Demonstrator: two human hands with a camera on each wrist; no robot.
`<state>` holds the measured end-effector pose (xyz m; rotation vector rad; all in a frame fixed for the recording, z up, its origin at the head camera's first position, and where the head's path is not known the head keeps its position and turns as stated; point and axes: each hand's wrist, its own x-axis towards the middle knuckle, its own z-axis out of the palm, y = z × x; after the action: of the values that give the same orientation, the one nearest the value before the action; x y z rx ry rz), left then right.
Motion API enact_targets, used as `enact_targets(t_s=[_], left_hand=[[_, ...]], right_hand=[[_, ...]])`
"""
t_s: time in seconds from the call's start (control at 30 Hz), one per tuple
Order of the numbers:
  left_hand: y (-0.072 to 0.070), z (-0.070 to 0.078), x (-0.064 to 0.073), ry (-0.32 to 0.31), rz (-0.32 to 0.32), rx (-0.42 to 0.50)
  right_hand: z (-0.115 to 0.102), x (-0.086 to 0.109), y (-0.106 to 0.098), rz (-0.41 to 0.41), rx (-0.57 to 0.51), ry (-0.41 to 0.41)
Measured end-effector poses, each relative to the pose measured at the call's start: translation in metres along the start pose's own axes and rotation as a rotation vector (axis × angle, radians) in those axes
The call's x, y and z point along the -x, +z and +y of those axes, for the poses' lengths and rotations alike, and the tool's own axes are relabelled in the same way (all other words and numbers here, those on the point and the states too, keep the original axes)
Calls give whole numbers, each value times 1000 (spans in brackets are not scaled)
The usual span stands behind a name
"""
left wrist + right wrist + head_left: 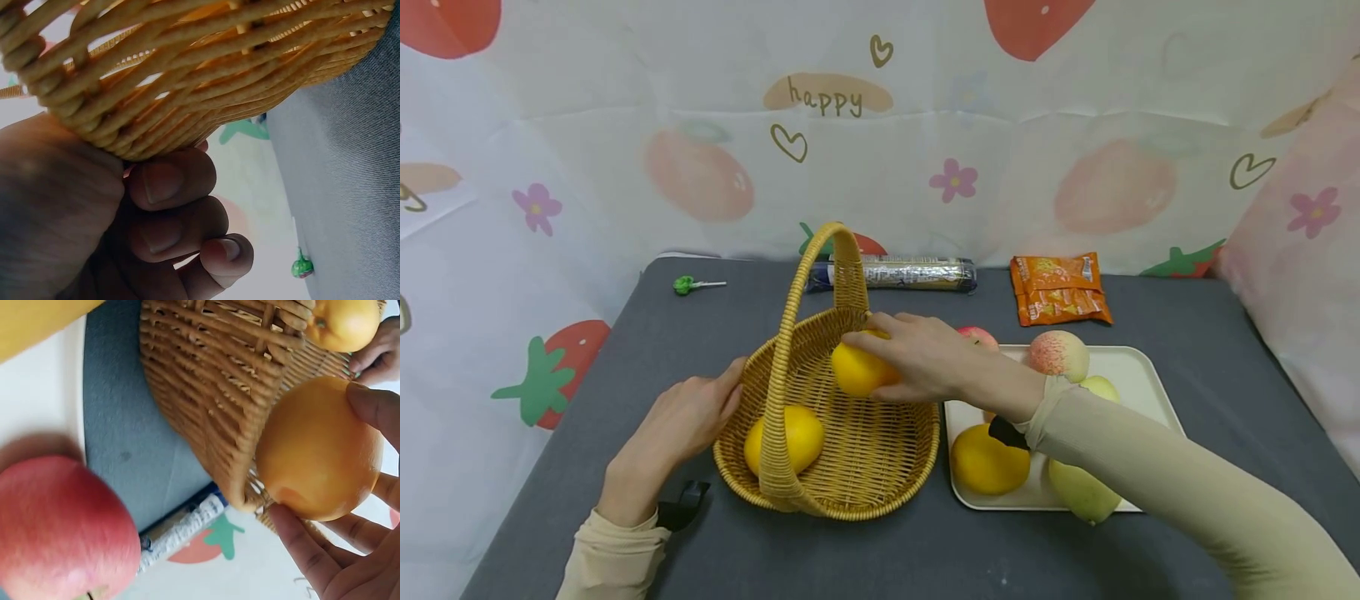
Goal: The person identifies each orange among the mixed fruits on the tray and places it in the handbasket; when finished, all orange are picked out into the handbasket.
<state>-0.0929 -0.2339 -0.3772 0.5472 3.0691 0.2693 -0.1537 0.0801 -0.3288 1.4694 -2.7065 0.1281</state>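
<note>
A wicker basket (880,450) with a tall arched handle stands mid-table. My left hand (681,421) grips its left rim; in the left wrist view the fingers (178,231) curl beneath the woven edge. Over the basket's far part, my right hand (925,358) holds a round, smooth orange (859,369) between thumb and fingers. The right wrist view shows this orange (319,450) close by the basket's rim. Another yellow-orange fruit (797,437) lies inside at the near left, partly behind the handle.
Right of the basket, a cream tray (1138,387) bears a peach (1058,354), a yellow fruit (990,460), a pear (1082,490) and an apple (977,337) at its edge. My right forearm crosses above. Behind lie a wrapped roll (917,273), an orange packet (1060,289) and a green lollipop (685,285).
</note>
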Motion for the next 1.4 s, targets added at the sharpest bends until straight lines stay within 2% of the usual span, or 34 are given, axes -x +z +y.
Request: enact_targets(t_s=[0.27, 0.5, 0.8, 0.93, 1.17, 1.4], left_hand=[[-1, 1, -1, -23, -33, 9], [-2, 0, -1, -33, -48, 20], [-2, 0, -2, -29, -43, 22], [-1, 0, -2, -23, -31, 16], [-1, 1, -2, -28, -37, 21], [-1, 0, -1, -28, -41, 27]], right_hand=[[-5, -11, 15, 3, 22, -19], [-11, -24, 15, -127, 33, -20], [-14, -42, 6, -110, 95, -38], [-16, -50, 8, -141, 100, -15], [-21, -59, 17, -243, 69, 22], [-25, -66, 13, -279, 52, 15]])
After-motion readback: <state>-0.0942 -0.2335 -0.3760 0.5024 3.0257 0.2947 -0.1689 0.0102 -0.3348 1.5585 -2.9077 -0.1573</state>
